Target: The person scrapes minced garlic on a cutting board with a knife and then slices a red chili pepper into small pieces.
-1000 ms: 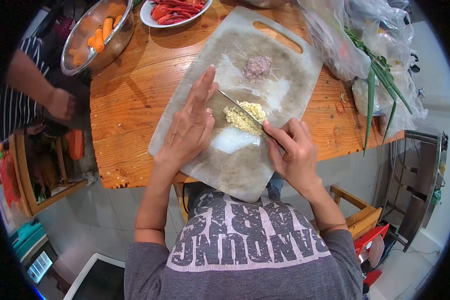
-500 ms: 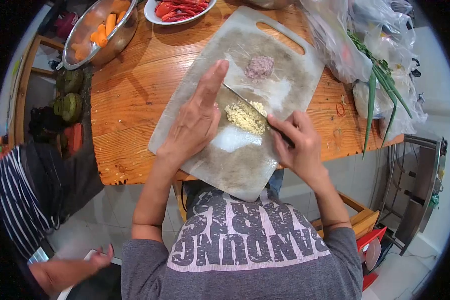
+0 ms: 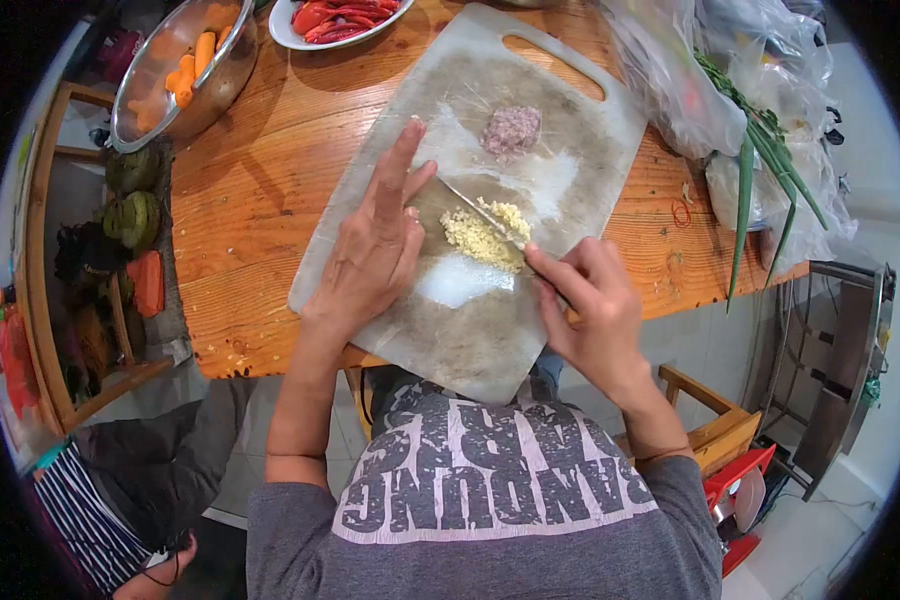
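Note:
A thin knife [image 3: 478, 210] lies across a heap of finely chopped yellow-white pieces [image 3: 470, 238] on the worn cutting board [image 3: 440, 340]. My right hand [image 3: 592, 300] is closed round the knife's handle, at the heap's right edge. On the left, my left hand [image 3: 372, 235] is raised over the board near the blade's tip, its fingers apart and holding nothing. Farther up the board is a mound of minced purplish pieces [image 3: 512, 131].
At the upper left stand a metal bowl [image 3: 185, 110] with carrots [image 3: 204, 55] and a white plate [image 3: 280, 28] of red chillies [image 3: 335, 18]. Plastic bags [image 3: 670, 90] and green leaves [image 3: 745, 200] lie at the right. Another person's striped clothing [image 3: 95, 520] shows at lower left.
My left hand has shifted left, away from the knife, and its fingers have spread. The blade has tilted over the heap. The other person has moved lower in view.

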Motion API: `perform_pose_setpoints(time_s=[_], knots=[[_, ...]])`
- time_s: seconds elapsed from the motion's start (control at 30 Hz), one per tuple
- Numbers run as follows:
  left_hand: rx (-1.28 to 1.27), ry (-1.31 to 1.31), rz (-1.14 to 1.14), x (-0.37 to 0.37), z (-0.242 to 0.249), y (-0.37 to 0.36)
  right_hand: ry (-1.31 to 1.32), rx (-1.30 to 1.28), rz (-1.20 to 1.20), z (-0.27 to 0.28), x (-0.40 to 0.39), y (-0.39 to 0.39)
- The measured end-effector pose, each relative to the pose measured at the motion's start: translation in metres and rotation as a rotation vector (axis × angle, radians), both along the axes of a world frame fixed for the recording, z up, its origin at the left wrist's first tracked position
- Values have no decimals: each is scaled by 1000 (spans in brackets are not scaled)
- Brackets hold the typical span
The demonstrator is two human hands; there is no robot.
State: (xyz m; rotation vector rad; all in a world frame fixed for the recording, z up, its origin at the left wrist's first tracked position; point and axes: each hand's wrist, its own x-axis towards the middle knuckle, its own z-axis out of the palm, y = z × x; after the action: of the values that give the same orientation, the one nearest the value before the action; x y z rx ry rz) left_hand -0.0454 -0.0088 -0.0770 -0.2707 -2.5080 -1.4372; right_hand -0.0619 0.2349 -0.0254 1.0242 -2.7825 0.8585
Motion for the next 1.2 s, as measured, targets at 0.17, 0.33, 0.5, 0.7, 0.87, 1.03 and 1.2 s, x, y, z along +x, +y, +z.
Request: perform_pose_setpoints(time_s=[0.17, 0.33, 0.5, 0.7, 0.87, 1.03, 1.2], knots=[[4, 7, -24, 3, 3, 0, -4, 24, 2, 8, 12, -4], [-9, 16, -34, 2, 8, 0, 4, -17, 6, 6, 2, -1], [-48, -60, -34, 5, 1, 0, 15, -17, 4, 0, -3, 0], [1, -114, -82, 4, 11, -1, -28, -43, 6, -3, -6, 2], [1, -42, -59, 4, 6, -2, 18, 2, 20, -3, -3, 0], [40, 9, -51, 4, 6, -4, 3, 5, 25, 11, 0, -4], [51, -31, -41, 5, 6, -6, -7, -54, 15, -10, 0, -4]])
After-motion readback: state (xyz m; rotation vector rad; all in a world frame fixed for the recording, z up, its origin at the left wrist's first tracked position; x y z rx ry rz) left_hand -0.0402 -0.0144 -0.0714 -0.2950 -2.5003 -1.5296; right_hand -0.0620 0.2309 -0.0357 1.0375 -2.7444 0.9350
